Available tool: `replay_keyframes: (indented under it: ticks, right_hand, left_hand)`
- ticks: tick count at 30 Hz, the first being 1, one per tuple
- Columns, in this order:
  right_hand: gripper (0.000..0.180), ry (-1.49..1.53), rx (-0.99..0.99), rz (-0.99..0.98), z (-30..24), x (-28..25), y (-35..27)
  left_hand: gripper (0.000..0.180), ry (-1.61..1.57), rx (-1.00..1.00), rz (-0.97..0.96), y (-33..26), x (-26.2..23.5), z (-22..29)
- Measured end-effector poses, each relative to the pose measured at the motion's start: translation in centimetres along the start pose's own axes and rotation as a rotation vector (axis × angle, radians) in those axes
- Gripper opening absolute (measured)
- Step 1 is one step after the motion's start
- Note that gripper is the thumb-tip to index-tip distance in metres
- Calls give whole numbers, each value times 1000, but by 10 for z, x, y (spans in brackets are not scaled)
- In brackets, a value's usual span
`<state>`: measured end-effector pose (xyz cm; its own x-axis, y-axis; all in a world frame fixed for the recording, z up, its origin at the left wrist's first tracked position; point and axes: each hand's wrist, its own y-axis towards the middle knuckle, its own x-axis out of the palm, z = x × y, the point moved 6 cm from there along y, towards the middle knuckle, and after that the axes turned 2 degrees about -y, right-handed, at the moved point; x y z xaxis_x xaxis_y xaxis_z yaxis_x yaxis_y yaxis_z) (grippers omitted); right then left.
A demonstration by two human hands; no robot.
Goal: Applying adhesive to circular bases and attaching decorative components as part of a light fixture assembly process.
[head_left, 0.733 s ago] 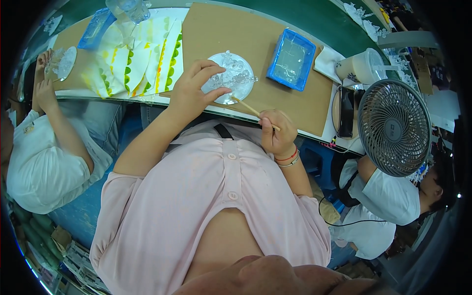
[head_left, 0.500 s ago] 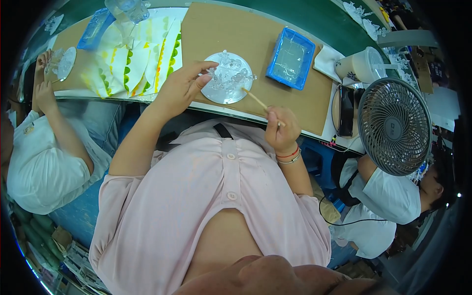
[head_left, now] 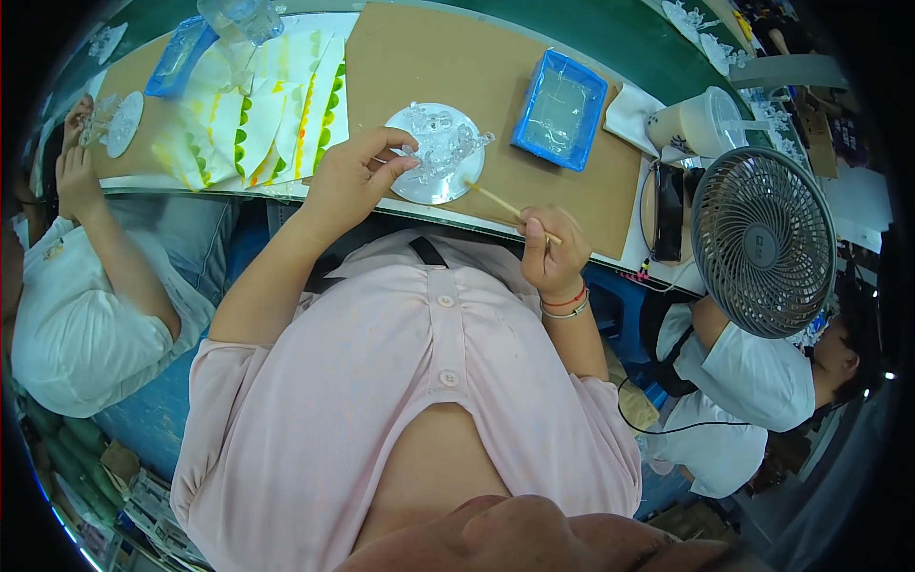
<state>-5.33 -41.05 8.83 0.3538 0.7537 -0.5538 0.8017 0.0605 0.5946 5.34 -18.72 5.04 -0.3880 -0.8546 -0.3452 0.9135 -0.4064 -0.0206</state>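
Note:
My left hand grips the near left edge of a round clear disc that carries small clear glass-like figures. The disc lies on a brown cardboard sheet at the front of the bench. My right hand is closed around a thin wooden stick, whose tip points up-left and reaches the disc's right edge.
A blue tray with clear contents sits right of the disc. White sheets with green, yellow and orange stripes lie to the left. A lidded cup and a desk fan stand at right. Co-workers sit on both sides.
My left hand has slid from on top of the disc to its near left edge. My right hand with the stick dropped slightly toward me; the stick tip stays at the disc.

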Motion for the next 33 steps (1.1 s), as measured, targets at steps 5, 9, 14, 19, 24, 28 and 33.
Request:
replay_keyframes:
  ticks: [5, 9, 14, 19, 24, 28, 33]
  right_hand:
    - [8, -73, -16, 83, 11, 1, 8]
    - [8, -61, -60, 49, 3, -1, 3]
    - [4, -31, -35, 46, 1, 5, 2]
    - [8, 15, -107, -36, -10, 3, 5]
    - [17, 28, -71, 305, -4, -50, 12]
    - [19, -198, 128, 336, 23, -61, 25]
    - [16, -306, 91, 255, 50, -43, 30]
  left_hand:
    - [20, -5, 103, 41, 1, 3, 4]
    - [20, -40, 92, 64, 2, 8, 1]
    - [21, -39, 102, 72, 4, 18, 8]
    - [17, -30, 43, 39, 6, 23, 11]
    - [17, -42, 52, 59, 4, 21, 8]
    - [20, -87, 90, 109, 3, 23, 1]
    - [21, -125, 171, 121, 4, 26, 12]
